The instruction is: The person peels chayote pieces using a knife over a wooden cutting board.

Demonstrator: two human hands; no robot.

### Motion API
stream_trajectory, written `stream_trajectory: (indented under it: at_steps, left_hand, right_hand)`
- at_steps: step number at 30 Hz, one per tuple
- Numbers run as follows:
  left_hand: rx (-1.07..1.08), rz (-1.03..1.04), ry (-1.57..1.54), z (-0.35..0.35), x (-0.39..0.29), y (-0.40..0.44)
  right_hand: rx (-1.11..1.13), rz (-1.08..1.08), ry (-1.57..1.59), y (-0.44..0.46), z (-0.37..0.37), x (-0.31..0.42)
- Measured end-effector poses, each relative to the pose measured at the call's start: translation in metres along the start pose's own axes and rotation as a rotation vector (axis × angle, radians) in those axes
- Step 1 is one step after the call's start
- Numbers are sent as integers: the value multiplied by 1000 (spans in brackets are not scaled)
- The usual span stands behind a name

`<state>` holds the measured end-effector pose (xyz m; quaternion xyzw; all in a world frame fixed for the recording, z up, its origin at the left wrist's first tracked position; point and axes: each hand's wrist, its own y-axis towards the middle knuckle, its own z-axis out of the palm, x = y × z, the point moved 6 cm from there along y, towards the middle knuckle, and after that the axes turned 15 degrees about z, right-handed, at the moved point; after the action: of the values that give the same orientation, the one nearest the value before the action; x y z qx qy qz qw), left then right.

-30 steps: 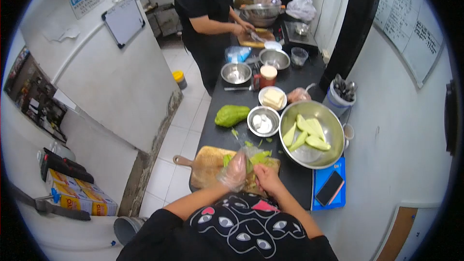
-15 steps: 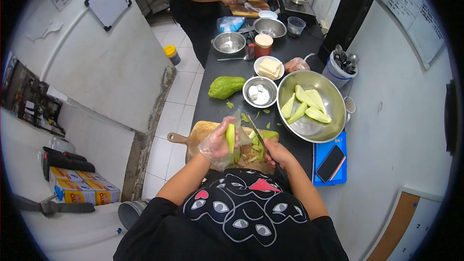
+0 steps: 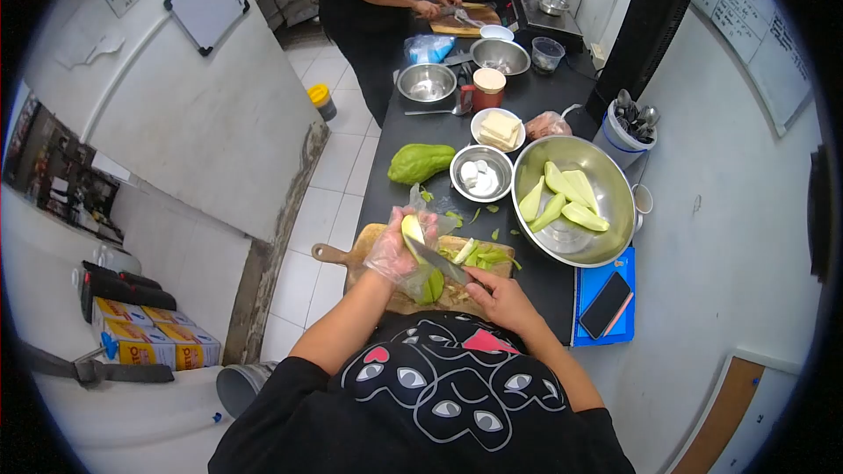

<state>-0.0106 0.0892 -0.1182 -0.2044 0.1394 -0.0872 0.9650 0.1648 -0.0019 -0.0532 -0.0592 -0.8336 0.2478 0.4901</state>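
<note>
My left hand [image 3: 392, 252], in a clear plastic glove, is closed around a pale green chayote wedge [image 3: 411, 228] above the wooden cutting board [image 3: 358, 256]. In my bare right hand [image 3: 507, 300] is a knife [image 3: 444, 266], its blade pointing left against or just beside the wedge; exact contact is unclear. Green peelings [image 3: 486, 256] and another green piece [image 3: 430, 287] lie on the board. Beyond it rests a whole green chayote [image 3: 420, 163]. Several peeled wedges [image 3: 581, 216] lie in the large metal bowl [image 3: 572, 248] at right.
Past the board stand a small metal bowl [image 3: 481, 174] with white contents, a dish of pale blocks [image 3: 500, 130] and a red mug [image 3: 487, 95]. A phone [image 3: 604, 305] lies on a blue folder [image 3: 625, 326] at right. A co-worker [image 3: 360, 0] handles something at the far board.
The knife has swung from upright above the board to lying across toward the wedge in my left hand. The wedge has tilted, its pale face now showing. The view has shifted slightly.
</note>
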Motion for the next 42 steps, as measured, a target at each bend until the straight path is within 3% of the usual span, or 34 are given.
stream_trajectory:
  at_steps: [4, 7, 10, 13, 15, 16, 17, 19, 20, 23, 26, 29, 32, 35, 36, 39, 42]
  left_hand:
    - [114, -165, -137, 11, -3, -4]
    - [204, -126, -92, 17, -6, -3]
    - [139, -72, 4, 29, 0, -14]
    - [274, -101, -205, 15, 16, 8]
    - [95, -29, -15, 9, 21, 2]
    - [114, 25, 176, 3, 26, 1]
    - [122, 81, 367, -2, 31, 2]
    - [158, 93, 367, 15, 44, -13]
    - [169, 94, 367, 19, 48, -20]
    - [313, 138, 381, 19, 49, -15]
    - [310, 205, 465, 15, 45, -13]
    - [396, 230, 461, 27, 45, -21]
    - [443, 650, 798, 41, 23, -24]
    - [407, 730, 708, 33, -3, -12]
    - [428, 818, 1116, 52, -9, -26]
    - [823, 705, 1274, 62, 20, -35]
    - [655, 301, 829, 40, 41, -34]
  right_hand:
    - [-27, -34, -68, -6, 1, 7]
    - [-31, 31, -89, -8, -1, 7]
    - [-94, -107, -36, -3, 7, -5]
    - [-111, -211, -68, -7, 9, 0]
    - [-142, -207, -13, -9, 3, 12]
    - [-250, -341, -2, -6, -1, 18]
    - [-244, -258, 101, 1, -4, 19]
    - [-216, -69, 313, 10, -5, 17]
    - [-246, -150, 374, 9, -10, 29]
    - [-275, -172, 322, 30, -3, 13]
    - [-172, -157, 486, 34, 9, 11]
    - [-224, -199, 483, 34, 7, 8]
    - [-237, -185, 618, 31, -3, 7]
    - [-324, -194, 478, 34, -14, -4]
    - [-363, -168, 424, 37, -18, -6]
    - [-508, -184, 213, 30, -21, 9]
    - [-398, -132, 68, 17, -10, 44]
